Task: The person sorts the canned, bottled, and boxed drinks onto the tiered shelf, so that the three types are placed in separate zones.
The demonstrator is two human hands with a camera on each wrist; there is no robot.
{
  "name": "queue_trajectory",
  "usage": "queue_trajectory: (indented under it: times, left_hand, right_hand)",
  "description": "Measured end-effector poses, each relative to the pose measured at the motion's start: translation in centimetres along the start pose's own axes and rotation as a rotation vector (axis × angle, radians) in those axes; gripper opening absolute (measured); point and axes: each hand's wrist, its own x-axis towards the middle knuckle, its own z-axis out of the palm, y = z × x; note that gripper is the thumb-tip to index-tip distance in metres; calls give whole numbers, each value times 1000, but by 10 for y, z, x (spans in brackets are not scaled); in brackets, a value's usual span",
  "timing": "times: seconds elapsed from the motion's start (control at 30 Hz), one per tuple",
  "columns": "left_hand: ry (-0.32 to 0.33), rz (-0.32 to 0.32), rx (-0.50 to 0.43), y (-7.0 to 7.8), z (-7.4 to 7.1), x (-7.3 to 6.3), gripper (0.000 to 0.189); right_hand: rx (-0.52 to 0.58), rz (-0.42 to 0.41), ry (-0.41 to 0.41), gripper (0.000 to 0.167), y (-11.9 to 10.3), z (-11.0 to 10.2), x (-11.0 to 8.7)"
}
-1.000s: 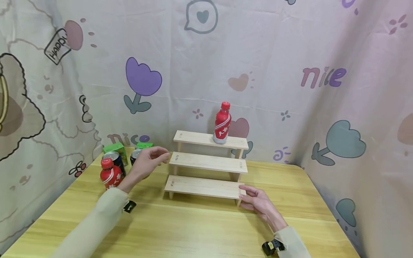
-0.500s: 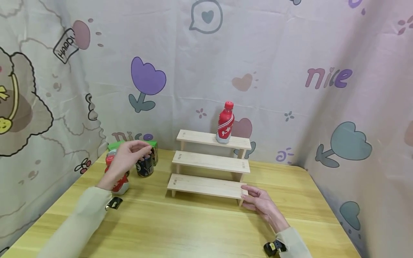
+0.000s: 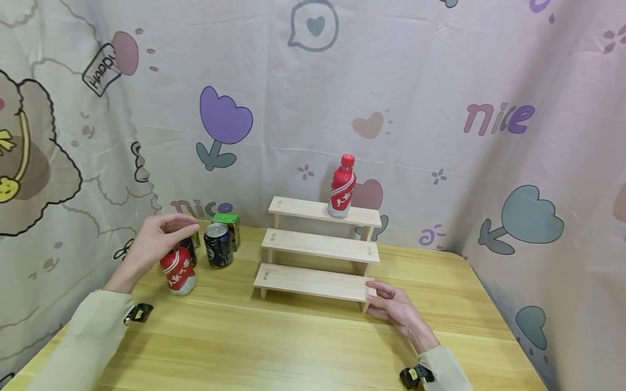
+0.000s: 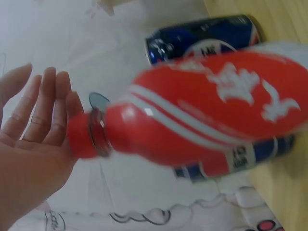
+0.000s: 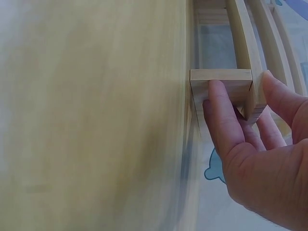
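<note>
My left hand (image 3: 155, 239) hovers around the cap of a red drink bottle (image 3: 178, 277) at the table's left, its fingers loosely spread. In the left wrist view those fingers (image 4: 47, 103) lie beside the red cap without curling round it. My right hand (image 3: 398, 310) grips the lower right end of a three-tier wooden display stand (image 3: 313, 281). The right wrist view has the thumb (image 5: 279, 94) on the bottom shelf board and fingers against the stand's leg (image 5: 221, 75). A second red bottle (image 3: 342, 191) stands upright on the top tier.
Right of the left-hand bottle stands a dark blue drink can (image 3: 218, 248), with a green carton (image 3: 227, 218) behind it. Another dark can (image 3: 189, 247) is partly hidden behind the bottle. A printed curtain (image 3: 293, 98) encloses the wooden table (image 3: 293, 347) at back and sides.
My left hand has moved left from beside the middle tier, past the dark can, to the red bottle. The right hand keeps its grip on the stand.
</note>
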Motion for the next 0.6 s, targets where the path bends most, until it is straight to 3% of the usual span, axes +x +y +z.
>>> queue_trajectory:
  times: [0.2,0.4,0.6]
  left_hand:
    - [-12,-35,-76,-14,-6,-6,41]
    - [-65,-41,-32,-26,-9,-11,45]
    - [-129,-88,-20,-40,-13,-16,59]
  right_hand:
    - [-20,2,18,59,-1,-1,-2]
    - [-10,7,11,59,-1,0,-2]
    - [-8,7,11,58,0,1,-1]
